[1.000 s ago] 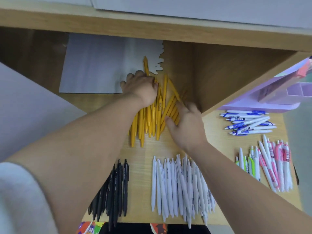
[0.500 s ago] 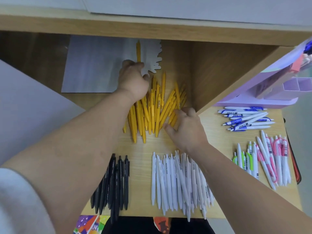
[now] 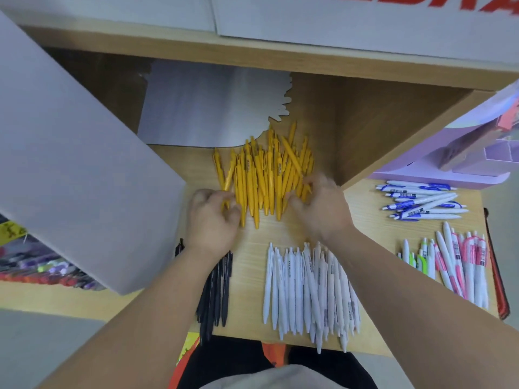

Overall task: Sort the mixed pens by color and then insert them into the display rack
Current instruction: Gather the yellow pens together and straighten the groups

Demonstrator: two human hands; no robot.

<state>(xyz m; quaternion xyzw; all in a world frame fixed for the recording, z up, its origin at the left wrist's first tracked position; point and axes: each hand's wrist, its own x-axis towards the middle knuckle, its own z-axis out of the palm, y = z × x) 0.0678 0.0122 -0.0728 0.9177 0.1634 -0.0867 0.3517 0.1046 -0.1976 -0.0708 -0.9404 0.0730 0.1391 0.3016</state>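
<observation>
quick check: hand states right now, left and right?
Left hand: fingers curled on yellow pens at the pile's left edge.
Right hand: motion-blurred at the pile's right edge; cannot tell.

Light wood tabletop (image 3: pixel 252 242); wooden recess wall (image 3: pixel 365 122) behind; grey panel (image 3: pixel 70 164) left; white board (image 3: pixel 337 21), red lettering, above.

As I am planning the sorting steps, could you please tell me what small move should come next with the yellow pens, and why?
Probably draw both hands inward to bunch the yellow pens into one bundle: they lie fanned out, and the left hand and right hand flank their near ends.
</observation>
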